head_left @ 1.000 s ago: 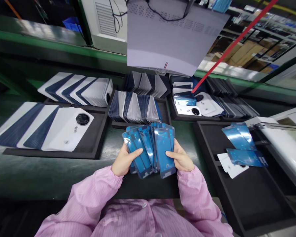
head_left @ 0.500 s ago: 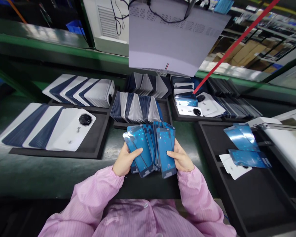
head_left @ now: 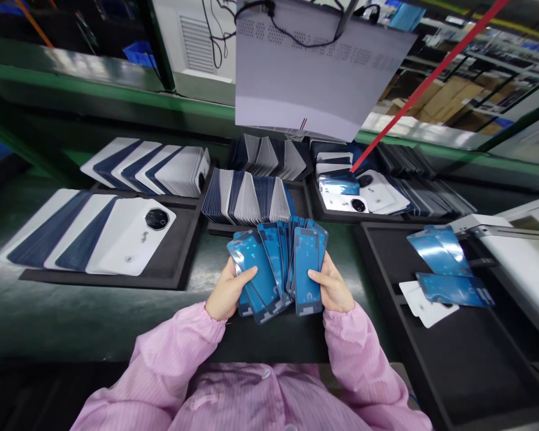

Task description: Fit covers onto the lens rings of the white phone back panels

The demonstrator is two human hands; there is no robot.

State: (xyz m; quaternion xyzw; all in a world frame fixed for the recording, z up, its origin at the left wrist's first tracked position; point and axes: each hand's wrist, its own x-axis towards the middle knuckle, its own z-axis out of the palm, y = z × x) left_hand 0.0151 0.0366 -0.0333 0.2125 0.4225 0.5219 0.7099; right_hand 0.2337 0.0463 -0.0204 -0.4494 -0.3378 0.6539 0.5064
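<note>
Between my hands a bunch of blue film sheets (head_left: 276, 254), phone-sized with dark patterned ends, is spread like a fan. My left hand (head_left: 228, 292) grips the left side of the fan, its thumb lying on the front sheet. On the right side my right hand (head_left: 333, 286) pinches the rightmost sheets, thumb on the front one (head_left: 308, 269). My other fingers are hidden behind the sheets. Just beyond the fan stands a row of grey and dark blue phone back panels (head_left: 249, 197) in a tray.
White phone back covers (head_left: 130, 233) lie fanned in a black tray (head_left: 173, 272) at left, with more covers (head_left: 175, 167) behind. At right a black tray (head_left: 467, 365) holds blue films (head_left: 456, 288) and white covers (head_left: 426, 306). A grey panel (head_left: 309, 72) and red strip (head_left: 426, 87) hang overhead.
The fan of sheets has spread wider, its right part shifting right and slightly up. My right hand still grips that side, and my left hand has barely moved.
</note>
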